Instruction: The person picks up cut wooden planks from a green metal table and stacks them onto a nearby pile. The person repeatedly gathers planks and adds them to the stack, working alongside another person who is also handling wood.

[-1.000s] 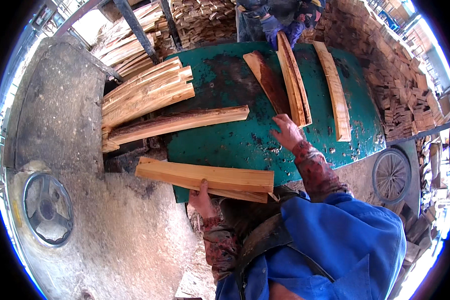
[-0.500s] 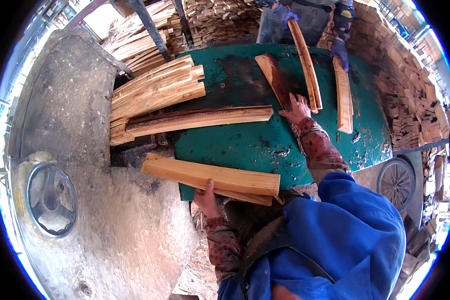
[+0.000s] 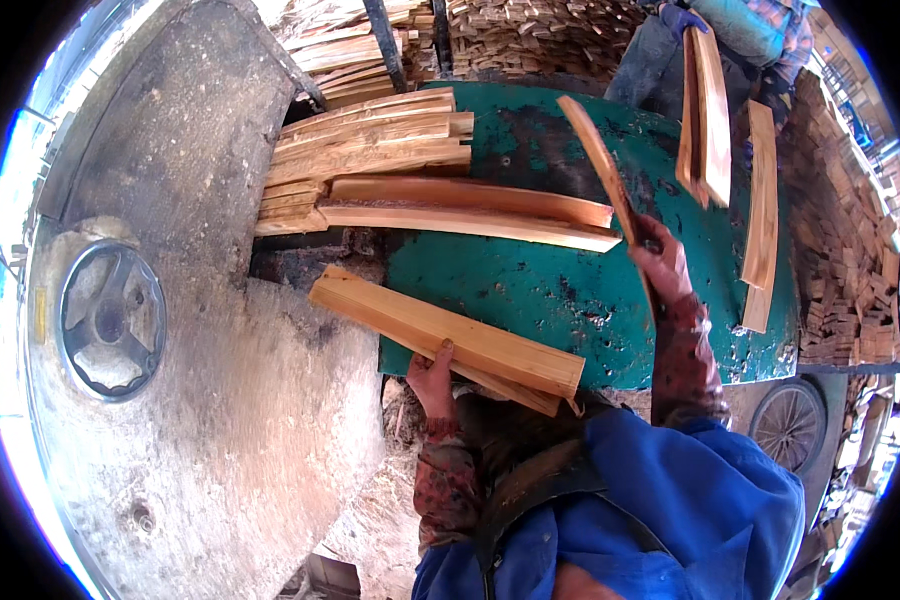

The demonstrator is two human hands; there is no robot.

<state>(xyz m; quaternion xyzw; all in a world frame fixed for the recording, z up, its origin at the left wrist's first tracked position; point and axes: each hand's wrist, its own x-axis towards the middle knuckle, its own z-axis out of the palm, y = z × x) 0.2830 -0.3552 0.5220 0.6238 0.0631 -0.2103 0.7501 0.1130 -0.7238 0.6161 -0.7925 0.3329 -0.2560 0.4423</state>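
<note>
My left hand [image 3: 432,380] grips a pale board [image 3: 460,338] at the near edge of the green metal table [image 3: 510,285], its thumb over the top face. A second board [image 3: 515,388] shows under it. My right hand [image 3: 663,262] is closed round a thin wooden slab [image 3: 600,155] with a dark face, raised on edge and slanting toward the far side. Left of that slab lies a long board with a reddish-brown inner face [image 3: 470,212]. Beyond it a stack of pale boards [image 3: 370,145] rests on the table's left end.
Across the table a person's gloved hand [image 3: 680,20] holds boards [image 3: 710,110] upright. Another board [image 3: 760,200] stands near their other arm. A large grey machine body [image 3: 200,130] with a handwheel [image 3: 110,318] is at left. A woodpile [image 3: 850,300] and spoked wheel [image 3: 788,425] are at right.
My right hand has closed on the dark-faced slab and lifted it on edge. The other person's boards have moved. The whole view has shifted; my left hand keeps its hold.
</note>
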